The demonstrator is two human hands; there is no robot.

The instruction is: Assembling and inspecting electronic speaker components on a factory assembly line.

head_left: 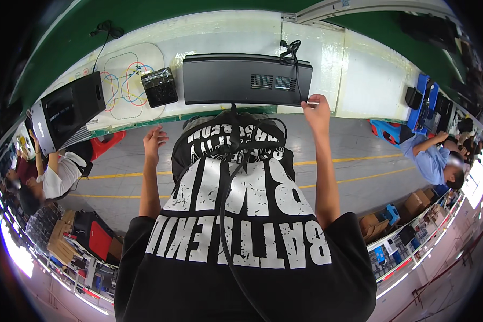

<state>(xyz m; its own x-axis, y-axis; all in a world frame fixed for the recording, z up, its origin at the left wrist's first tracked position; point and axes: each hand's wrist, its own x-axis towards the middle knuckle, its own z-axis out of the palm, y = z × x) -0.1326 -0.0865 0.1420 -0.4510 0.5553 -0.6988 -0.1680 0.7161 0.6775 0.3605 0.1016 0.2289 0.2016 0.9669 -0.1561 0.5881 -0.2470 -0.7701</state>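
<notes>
A long black metal case [220, 80] with two vent grilles lies along the near edge of the workbench. At its near right corner is my right hand [317, 111], thumb and fingertips pinched on a black cable [297, 75]. This cable runs across the case's right end from a tied bundle behind it. Whether the fingertips also touch the case is hard to tell. My left hand [154, 140] hangs in the air before the bench edge, fingers loosely bent and apart, holding nothing. Left of the case sits a small glossy black box [159, 87].
A dark case with a light front panel [72, 102] stands farther left on a patterned mat [139, 53]. Co-workers sit at both ends, one in white [61, 174], one in blue [426, 158]. Blue trays [423, 99] stand at the bench's right end. Shelves with boxes line the aisle behind.
</notes>
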